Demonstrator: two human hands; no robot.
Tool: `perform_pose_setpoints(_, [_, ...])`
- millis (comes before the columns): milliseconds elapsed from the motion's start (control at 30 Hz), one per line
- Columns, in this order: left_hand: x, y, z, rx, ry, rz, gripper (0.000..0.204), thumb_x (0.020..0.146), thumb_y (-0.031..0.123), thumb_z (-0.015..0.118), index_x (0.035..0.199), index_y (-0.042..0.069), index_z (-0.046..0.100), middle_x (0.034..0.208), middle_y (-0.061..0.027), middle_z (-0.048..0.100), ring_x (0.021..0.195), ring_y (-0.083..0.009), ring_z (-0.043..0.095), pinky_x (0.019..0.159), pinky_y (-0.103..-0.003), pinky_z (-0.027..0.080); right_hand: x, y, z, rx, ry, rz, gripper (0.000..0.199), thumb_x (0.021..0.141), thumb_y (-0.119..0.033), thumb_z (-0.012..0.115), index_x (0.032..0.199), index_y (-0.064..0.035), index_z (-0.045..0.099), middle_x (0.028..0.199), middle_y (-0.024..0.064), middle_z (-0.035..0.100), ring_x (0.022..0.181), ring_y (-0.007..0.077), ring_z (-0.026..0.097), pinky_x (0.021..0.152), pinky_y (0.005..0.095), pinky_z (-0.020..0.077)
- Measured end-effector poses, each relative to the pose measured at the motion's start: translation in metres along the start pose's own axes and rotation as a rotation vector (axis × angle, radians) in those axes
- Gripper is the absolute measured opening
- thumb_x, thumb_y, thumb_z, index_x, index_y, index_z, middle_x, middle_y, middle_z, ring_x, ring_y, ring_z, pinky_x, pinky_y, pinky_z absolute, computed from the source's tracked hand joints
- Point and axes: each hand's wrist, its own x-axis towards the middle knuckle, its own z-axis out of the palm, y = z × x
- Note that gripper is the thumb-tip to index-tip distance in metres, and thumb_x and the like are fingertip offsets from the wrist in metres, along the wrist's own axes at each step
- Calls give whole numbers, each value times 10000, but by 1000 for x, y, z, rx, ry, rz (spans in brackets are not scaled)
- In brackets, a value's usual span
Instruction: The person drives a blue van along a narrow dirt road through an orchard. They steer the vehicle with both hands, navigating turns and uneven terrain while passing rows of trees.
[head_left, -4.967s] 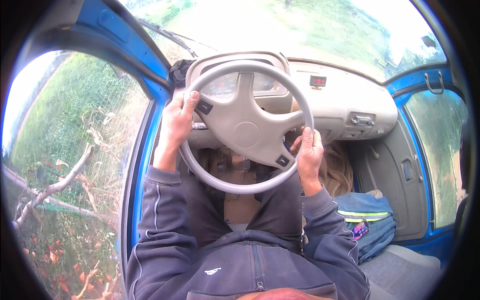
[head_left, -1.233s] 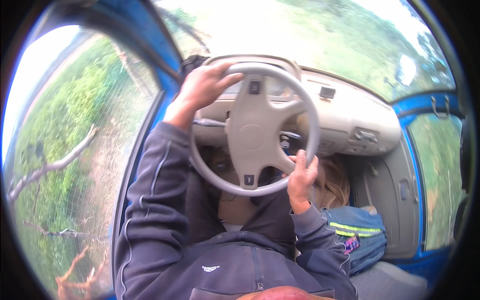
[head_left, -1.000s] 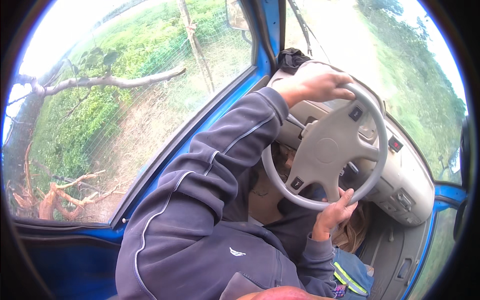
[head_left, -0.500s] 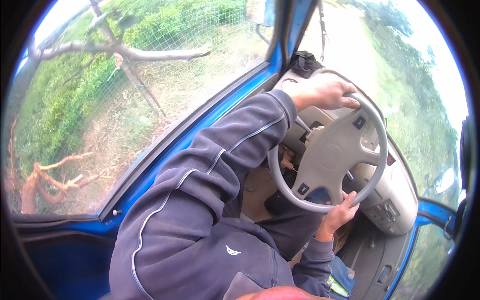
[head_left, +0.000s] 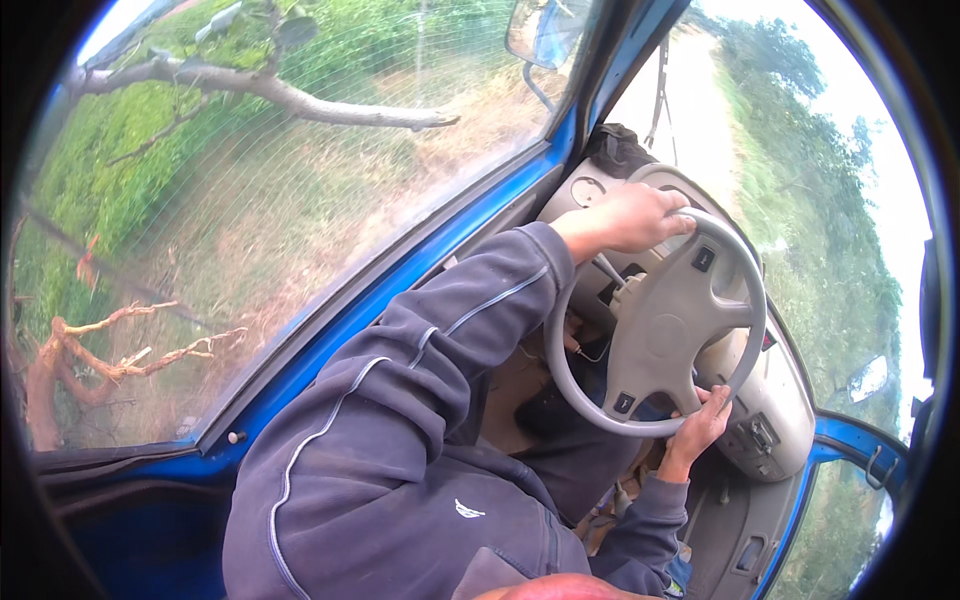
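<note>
I sit in the driver's seat of a small blue car. A beige steering wheel point(head_left: 668, 325) is in front of me, right of centre. My left hand point(head_left: 630, 218) grips the top of its rim, with my dark-sleeved arm stretched up to it. My right hand point(head_left: 700, 418) holds the lower rim from underneath, fingers curled around it. The view is tilted toward the left side window.
A beige dashboard point(head_left: 775, 410) lies behind the wheel. The blue door frame point(head_left: 400, 300) runs diagonally beside my left arm. Outside the side window are grass, a wire fence and fallen branches point(head_left: 290, 95). A side mirror point(head_left: 545, 30) shows at top. A dirt track point(head_left: 695, 110) runs ahead.
My head has turned left toward the side window. The left hand moved up and across the top of the wheel, the right hand slid to its lower rim, and the wheel has rotated.
</note>
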Motion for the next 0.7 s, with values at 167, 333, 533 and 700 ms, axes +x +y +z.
perform_pose_setpoints(167, [-11, -7, 2, -49, 62, -17, 441, 1119, 486, 640, 1399, 152, 706, 1135, -176, 785, 1129, -330, 739, 996, -447, 535, 13, -2, -6, -46, -73, -44, 487, 1198, -443, 513, 1241, 37, 587, 843, 109, 710, 508, 151, 584, 427, 280, 469])
perform_pose_setpoints(333, [-31, -4, 4, -25, 154, -72, 430, 1136, 453, 626, 1377, 105, 701, 1112, -175, 775, 1118, -325, 728, 999, -425, 531, 30, -6, -6, -47, -107, -52, 479, 1190, -456, 533, 1204, 13, 625, 839, 89, 714, 519, 130, 587, 421, 267, 465])
perform_pose_setpoints(533, [-47, -14, 12, -77, 237, -54, 431, 1140, 406, 627, 1391, 62, 693, 1144, -219, 754, 1147, -368, 710, 1002, -459, 527, 55, -18, -6, -128, -169, -99, 516, 1178, -476, 551, 1258, 24, 653, 973, 110, 760, 627, 122, 640, 444, 268, 494])
perform_pose_setpoints(700, [-60, -17, 21, -173, 284, -122, 423, 1144, 424, 617, 1404, 95, 676, 1096, -204, 767, 1081, -364, 734, 963, -463, 537, 75, -18, -11, -202, -213, -93, 580, 1171, -499, 557, 1282, 62, 658, 954, 97, 754, 635, 122, 642, 455, 271, 497])
